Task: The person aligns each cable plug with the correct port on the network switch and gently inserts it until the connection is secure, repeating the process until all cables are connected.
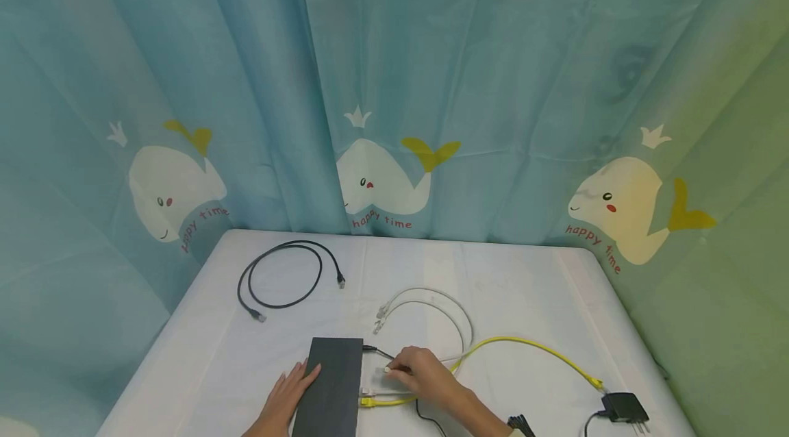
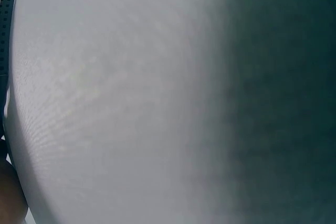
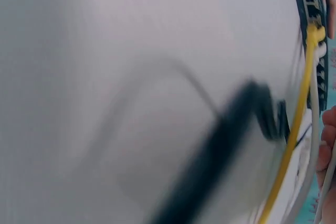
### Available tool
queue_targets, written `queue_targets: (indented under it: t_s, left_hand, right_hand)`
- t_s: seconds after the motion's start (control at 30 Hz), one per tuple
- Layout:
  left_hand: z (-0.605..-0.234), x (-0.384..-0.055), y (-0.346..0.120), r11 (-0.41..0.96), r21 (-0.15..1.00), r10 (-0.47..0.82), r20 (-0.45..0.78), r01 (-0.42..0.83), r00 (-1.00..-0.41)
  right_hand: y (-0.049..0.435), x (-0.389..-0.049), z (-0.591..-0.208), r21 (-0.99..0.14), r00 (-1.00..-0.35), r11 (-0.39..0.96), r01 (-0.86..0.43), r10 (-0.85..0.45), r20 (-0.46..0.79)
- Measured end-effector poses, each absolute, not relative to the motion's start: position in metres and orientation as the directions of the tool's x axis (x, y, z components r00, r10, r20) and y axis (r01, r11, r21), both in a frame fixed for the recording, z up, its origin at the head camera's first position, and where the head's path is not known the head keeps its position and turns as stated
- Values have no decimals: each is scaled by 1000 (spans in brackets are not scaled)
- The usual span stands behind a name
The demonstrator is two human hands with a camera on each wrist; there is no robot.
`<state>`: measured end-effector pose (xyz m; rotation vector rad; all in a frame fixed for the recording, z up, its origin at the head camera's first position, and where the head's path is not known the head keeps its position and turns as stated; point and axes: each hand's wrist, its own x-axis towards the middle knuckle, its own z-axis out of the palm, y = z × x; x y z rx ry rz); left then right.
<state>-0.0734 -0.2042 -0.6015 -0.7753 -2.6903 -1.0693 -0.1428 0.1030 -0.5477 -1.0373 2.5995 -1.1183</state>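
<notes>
In the head view a black network switch (image 1: 329, 385) lies on the white table, its row of ports facing right. My left hand (image 1: 285, 396) rests on its left edge with fingers extended. A yellow network cable (image 1: 388, 402) and a white network cable (image 1: 385, 393) are plugged into the port side, as is a thin black power lead (image 1: 370, 348) at the far end. Just right of the ports, my right hand (image 1: 425, 375) pinches the end of another white network cable (image 3: 326, 182). Its plug is mostly hidden by the fingers.
A coiled black network cable (image 1: 285, 305) lies at the back left. White cable plugs (image 1: 379, 314) lie beyond the right hand. A black power adapter (image 1: 625, 407) sits at the right, near the yellow cable's other plug (image 1: 594, 383). Bundled black cord (image 1: 520, 425) lies at the front.
</notes>
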Motion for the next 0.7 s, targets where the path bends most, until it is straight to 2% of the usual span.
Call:
queue_targets:
  t_s: [0.13, 0.33, 0.5, 0.7]
  left_hand:
    - [-602, -73, -205, 584, 632, 412, 309, 509, -857]
    - [-603, -74, -206, 608, 613, 417, 294, 505, -860]
    - [-602, -75, -209, 623, 617, 409, 266, 480, -873]
    - [-602, -75, -209, 647, 643, 409, 161, 410, -898]
  right_hand:
    - [96, -139, -551, -667, -748, 504, -549, -652, 122]
    - [87, -135, -558, -693, -764, 513, -506, -640, 83]
    - [81, -134, -562, -695, -762, 494, -522, -637, 120]
    - [78, -136, -563, -674, -735, 477, -565, -661, 148]
